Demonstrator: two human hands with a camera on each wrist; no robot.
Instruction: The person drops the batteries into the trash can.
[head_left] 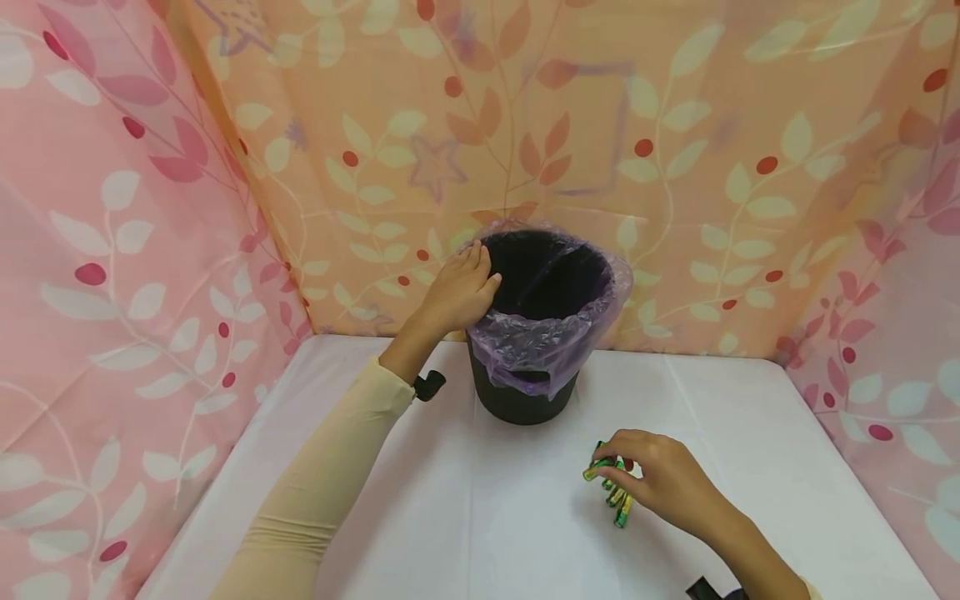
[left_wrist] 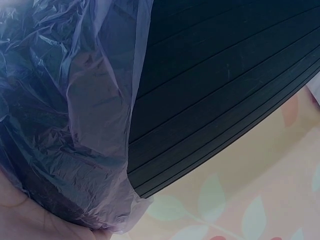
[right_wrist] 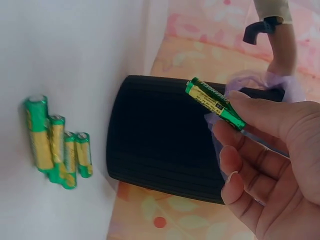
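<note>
Between its thumb and fingertips my right hand (head_left: 660, 475) pinches a green and yellow battery (right_wrist: 215, 102), held above the white table. Several more batteries (right_wrist: 57, 145) of the same colours lie grouped on the table, partly below that hand in the head view. A black trash can (head_left: 521, 408) stands upright at the table's back. Its rim is lined with a thin purple plastic bag (head_left: 532, 337), folded down over the outside. My left hand (head_left: 461, 287) rests on the can's left rim, touching the bag; in the left wrist view most of its fingers are hidden.
A white cloth covers the table (head_left: 450, 500). Behind the can hangs an orange leaf-patterned curtain (head_left: 510, 125), close to its rim. Pink patterned curtains (head_left: 112, 317) close in the left and right sides.
</note>
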